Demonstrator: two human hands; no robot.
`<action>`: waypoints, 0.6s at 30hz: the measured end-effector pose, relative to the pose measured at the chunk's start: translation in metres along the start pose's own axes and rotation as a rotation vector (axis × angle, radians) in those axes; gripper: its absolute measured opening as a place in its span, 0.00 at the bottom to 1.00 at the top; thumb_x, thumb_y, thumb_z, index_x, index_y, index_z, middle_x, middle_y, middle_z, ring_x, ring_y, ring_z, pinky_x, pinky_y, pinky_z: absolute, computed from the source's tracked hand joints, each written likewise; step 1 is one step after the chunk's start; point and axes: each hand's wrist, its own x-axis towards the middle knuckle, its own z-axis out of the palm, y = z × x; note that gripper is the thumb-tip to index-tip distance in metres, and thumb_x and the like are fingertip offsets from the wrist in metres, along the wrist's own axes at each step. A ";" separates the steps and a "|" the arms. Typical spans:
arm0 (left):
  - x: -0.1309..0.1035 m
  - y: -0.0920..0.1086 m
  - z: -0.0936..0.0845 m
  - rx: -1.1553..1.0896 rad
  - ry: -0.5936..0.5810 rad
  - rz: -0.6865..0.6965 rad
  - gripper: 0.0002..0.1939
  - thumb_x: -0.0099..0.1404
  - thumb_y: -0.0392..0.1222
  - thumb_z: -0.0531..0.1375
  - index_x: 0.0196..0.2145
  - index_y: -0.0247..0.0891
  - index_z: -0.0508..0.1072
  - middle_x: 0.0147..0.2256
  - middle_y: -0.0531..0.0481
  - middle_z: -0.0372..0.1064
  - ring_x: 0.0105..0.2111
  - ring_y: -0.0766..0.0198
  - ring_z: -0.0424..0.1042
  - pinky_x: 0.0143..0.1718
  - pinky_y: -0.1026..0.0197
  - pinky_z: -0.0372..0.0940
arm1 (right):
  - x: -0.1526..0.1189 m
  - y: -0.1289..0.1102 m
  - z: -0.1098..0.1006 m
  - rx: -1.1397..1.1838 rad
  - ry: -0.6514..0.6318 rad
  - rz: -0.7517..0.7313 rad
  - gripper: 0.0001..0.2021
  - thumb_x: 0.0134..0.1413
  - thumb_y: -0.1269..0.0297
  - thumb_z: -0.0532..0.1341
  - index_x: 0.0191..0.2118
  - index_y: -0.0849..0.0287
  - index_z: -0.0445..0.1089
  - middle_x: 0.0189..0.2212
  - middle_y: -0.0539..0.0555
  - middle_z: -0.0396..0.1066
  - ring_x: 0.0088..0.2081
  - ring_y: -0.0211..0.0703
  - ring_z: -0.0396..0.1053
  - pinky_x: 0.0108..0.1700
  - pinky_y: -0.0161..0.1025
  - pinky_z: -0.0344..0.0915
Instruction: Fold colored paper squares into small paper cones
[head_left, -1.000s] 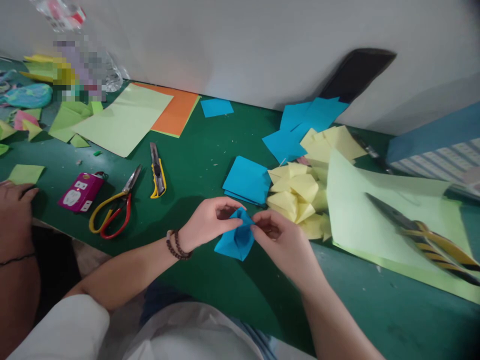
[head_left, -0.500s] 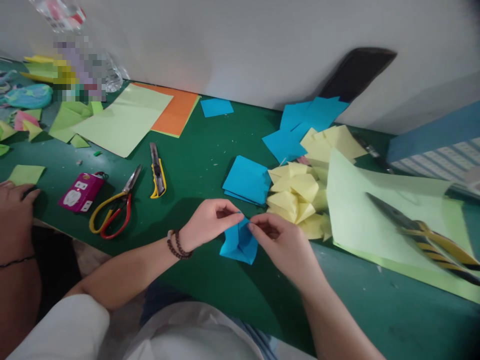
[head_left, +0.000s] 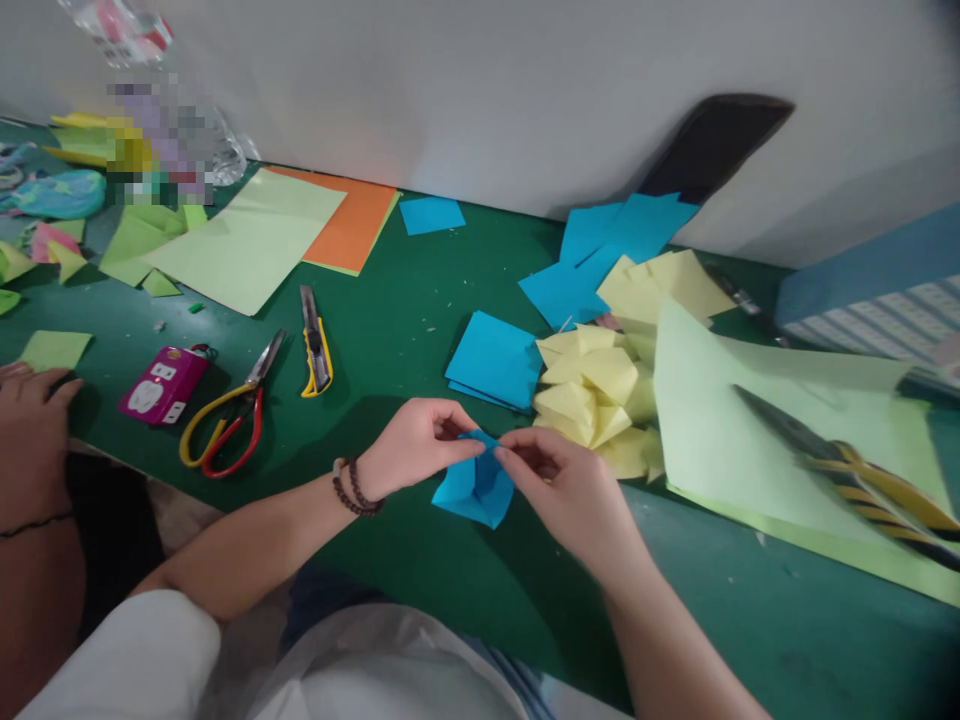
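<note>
A partly folded piece of blue paper (head_left: 474,492) is held above the green table, its lower end flaring out and a crease down its middle. My left hand (head_left: 418,447), with a beaded bracelet at the wrist, pinches its upper left edge between thumb and fingers. On the other side my right hand (head_left: 559,480) pinches the upper right edge. The fingertips of both hands nearly meet at the top fold. Just beyond lies a small stack of blue paper squares (head_left: 495,360), and beside that sits a cluster of folded yellow paper pieces (head_left: 592,385).
Left of my hands lie a yellow cutter knife (head_left: 316,345), scissors (head_left: 232,410) and a purple socket adapter (head_left: 165,385). Another person's hand (head_left: 34,410) rests at far left. More scissors (head_left: 847,460) lie on green sheets (head_left: 735,400) at right. A dark phone-like slab (head_left: 716,150) leans on the wall.
The top of the blue paper has bent over between my fingertips, and its lower end has shifted slightly left. Both hands keep nearly the same place.
</note>
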 end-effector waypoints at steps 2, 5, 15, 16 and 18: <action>-0.001 0.001 0.000 0.012 -0.001 0.002 0.05 0.53 0.37 0.66 0.27 0.33 0.73 0.24 0.53 0.69 0.24 0.69 0.66 0.25 0.68 0.60 | 0.000 0.000 0.000 0.001 -0.006 0.004 0.11 0.52 0.54 0.62 0.33 0.56 0.74 0.27 0.52 0.75 0.28 0.42 0.72 0.30 0.37 0.68; -0.001 0.000 0.000 0.023 -0.002 0.040 0.07 0.55 0.40 0.64 0.26 0.33 0.72 0.23 0.54 0.67 0.23 0.70 0.64 0.24 0.68 0.58 | 0.000 -0.001 -0.001 -0.014 -0.008 0.005 0.11 0.52 0.54 0.61 0.33 0.56 0.74 0.26 0.52 0.75 0.27 0.42 0.71 0.29 0.37 0.67; -0.001 0.001 0.000 0.048 -0.062 0.061 0.11 0.58 0.47 0.62 0.28 0.34 0.72 0.25 0.54 0.66 0.24 0.70 0.61 0.25 0.67 0.56 | -0.001 -0.005 -0.001 0.004 0.005 -0.012 0.10 0.52 0.56 0.61 0.33 0.57 0.74 0.26 0.52 0.75 0.27 0.42 0.71 0.29 0.38 0.68; -0.001 0.001 0.000 0.069 -0.090 0.059 0.11 0.57 0.46 0.63 0.27 0.35 0.71 0.24 0.56 0.64 0.24 0.70 0.60 0.25 0.68 0.55 | -0.001 -0.005 -0.001 0.008 0.010 -0.015 0.10 0.52 0.56 0.61 0.33 0.57 0.74 0.26 0.53 0.75 0.27 0.42 0.71 0.29 0.38 0.68; -0.001 0.001 -0.001 0.122 -0.127 0.061 0.11 0.55 0.43 0.64 0.23 0.35 0.68 0.21 0.58 0.60 0.23 0.71 0.58 0.24 0.68 0.54 | -0.001 -0.006 -0.001 0.006 0.012 -0.021 0.10 0.52 0.56 0.61 0.33 0.57 0.74 0.26 0.53 0.75 0.27 0.42 0.71 0.29 0.38 0.68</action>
